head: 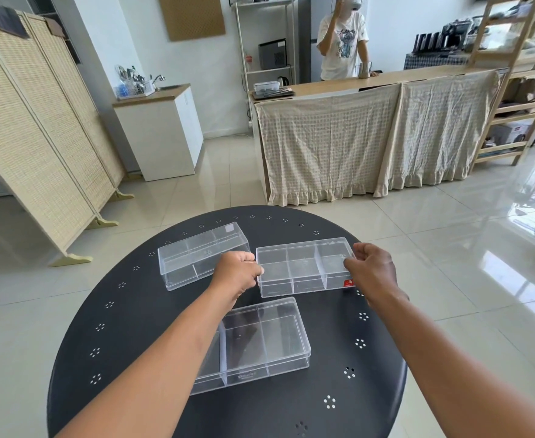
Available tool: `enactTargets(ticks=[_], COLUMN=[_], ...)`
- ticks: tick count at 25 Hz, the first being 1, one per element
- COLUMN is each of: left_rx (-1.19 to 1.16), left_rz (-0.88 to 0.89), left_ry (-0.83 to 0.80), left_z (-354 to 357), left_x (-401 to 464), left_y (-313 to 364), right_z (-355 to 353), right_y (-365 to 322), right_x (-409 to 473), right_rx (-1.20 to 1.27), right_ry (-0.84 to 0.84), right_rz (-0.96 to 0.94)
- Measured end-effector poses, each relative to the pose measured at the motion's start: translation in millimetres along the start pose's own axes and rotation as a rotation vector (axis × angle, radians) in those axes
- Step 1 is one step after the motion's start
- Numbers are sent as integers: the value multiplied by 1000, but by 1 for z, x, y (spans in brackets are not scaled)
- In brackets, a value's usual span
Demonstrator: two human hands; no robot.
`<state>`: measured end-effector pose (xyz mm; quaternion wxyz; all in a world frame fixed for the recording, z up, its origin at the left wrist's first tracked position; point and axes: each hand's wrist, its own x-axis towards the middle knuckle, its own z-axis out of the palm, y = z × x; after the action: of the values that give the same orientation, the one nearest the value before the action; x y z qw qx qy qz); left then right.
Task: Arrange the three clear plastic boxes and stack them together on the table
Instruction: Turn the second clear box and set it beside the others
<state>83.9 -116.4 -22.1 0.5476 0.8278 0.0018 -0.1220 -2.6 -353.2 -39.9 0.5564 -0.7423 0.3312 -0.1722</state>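
Three clear boxes lie flat on the round black worktop (127, 311), none yet stacked. The left box (196, 257) sits at the far left, skewed; the right box (304, 267) lies just beside it, with a red sticker at its near right corner; the near box (260, 339) lies closest to the person, partly under the left forearm.

Both hands are on the right box, one at each short end. The left hand (236, 271) has its fingers (253, 273) curled against the left end, and the right hand (372, 267) has its fingers closed over the right end. The box looks pinched between them, though it seems to rest on the worktop; whether it has left the surface I cannot tell.

The step in hand looks like the first pick. The next move calls for a level lift, then a carry onto one of the other two boxes, edges squared with the lid below. The left box would likely need straightening too.
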Motion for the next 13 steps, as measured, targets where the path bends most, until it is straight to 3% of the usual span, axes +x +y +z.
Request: enactTargets(ticks=[6, 13], left_rx=[-11, -73], left_rz=[71, 84], left_ry=[190, 452], left_z=[-48, -133], left_x=[2, 13], left_y=[-2, -26], right_z=[9, 69], right_y=[-43, -88], right_x=[-15, -22], right_rx=[-215, -291], right_ry=[14, -147], right_rz=[-283, -391])
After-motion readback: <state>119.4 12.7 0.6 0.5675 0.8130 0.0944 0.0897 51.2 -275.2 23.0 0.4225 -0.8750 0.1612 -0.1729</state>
